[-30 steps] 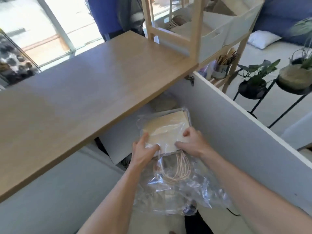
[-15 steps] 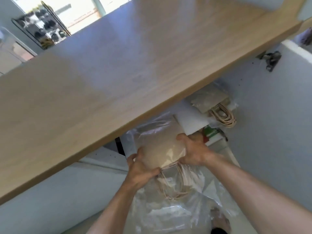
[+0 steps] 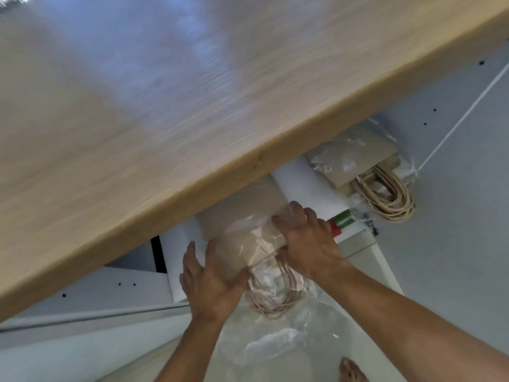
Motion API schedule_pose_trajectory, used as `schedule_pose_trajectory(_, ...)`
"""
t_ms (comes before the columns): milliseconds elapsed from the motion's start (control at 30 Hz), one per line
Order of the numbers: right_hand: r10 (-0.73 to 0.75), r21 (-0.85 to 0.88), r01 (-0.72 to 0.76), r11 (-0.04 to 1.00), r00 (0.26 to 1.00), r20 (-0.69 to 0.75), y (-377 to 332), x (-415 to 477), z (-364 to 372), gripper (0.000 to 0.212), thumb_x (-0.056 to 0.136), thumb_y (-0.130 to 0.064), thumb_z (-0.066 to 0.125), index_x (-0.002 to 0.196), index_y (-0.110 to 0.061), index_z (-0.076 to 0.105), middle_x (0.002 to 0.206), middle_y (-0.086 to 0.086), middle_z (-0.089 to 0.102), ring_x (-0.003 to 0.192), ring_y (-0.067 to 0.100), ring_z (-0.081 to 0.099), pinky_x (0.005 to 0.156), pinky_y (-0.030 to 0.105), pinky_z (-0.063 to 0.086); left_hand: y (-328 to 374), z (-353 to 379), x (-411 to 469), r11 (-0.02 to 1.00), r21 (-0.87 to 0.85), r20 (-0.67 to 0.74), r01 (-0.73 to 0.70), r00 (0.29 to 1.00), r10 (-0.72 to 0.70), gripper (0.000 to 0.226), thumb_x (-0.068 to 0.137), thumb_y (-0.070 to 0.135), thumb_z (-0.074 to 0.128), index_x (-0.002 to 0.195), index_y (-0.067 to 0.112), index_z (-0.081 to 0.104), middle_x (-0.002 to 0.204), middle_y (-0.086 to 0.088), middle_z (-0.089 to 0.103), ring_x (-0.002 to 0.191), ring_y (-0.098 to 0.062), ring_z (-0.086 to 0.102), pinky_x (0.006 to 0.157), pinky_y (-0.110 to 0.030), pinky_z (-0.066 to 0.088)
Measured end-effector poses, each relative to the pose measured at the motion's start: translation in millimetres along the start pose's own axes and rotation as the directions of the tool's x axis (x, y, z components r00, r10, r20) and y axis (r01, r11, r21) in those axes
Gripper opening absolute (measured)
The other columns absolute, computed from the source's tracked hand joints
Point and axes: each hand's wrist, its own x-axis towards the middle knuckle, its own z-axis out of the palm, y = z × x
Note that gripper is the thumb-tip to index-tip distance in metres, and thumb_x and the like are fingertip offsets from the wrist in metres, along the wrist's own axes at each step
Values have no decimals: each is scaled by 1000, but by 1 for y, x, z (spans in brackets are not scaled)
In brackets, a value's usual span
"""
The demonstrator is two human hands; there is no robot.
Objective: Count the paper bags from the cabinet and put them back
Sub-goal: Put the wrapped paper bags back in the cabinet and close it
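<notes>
Wooden countertop (image 3: 192,111) fills the upper view, blurred; white cabinet (image 3: 454,216) open beneath it. Nearest me, bottom edge: my bare foot (image 3: 351,370) on the pale floor. Above it, loose clear plastic wrap (image 3: 275,343) trails down from the bundle.

My left hand (image 3: 212,282): fingers straight and spread, palm pressed against the left side of the paper bag bundle (image 3: 242,230), thumb along its lower edge. My right hand (image 3: 308,241): laid flat over the bundle's right side, fingers spread, pressing. Twine handles (image 3: 275,296) hang between my wrists.

The bundle sits at the cabinet mouth, its far end under the countertop's front edge. Beside my right hand, a red-and-green item (image 3: 341,221). Farther in, right end of the white shelf (image 3: 303,186): a second wrapped bundle (image 3: 355,161), handles drooping over the shelf's front edge.
</notes>
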Motion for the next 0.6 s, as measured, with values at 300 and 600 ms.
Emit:
schedule_pose_trajectory(300,-130,-71,127,989,991,-44,0,4,11,35,55,-7,80,88,-15,71,89,12,66,80,32,64,58,40,55,5,4,7,976,-30,2,-217,976,217,72,74,34,80,139,25,50,147,-5,42,135,-30,40,106,-51,42)
schedule_pose_trajectory(600,-123,90,118,989,992,43,-6,43,-3,36,94,-10,45,130,-17,47,130,10,41,127,29,36,92,40,46,18,0,53,994,-78,69,-81,994,87,92,65,45,76,146,27,37,146,-1,36,134,-24,39,102,-46,45)
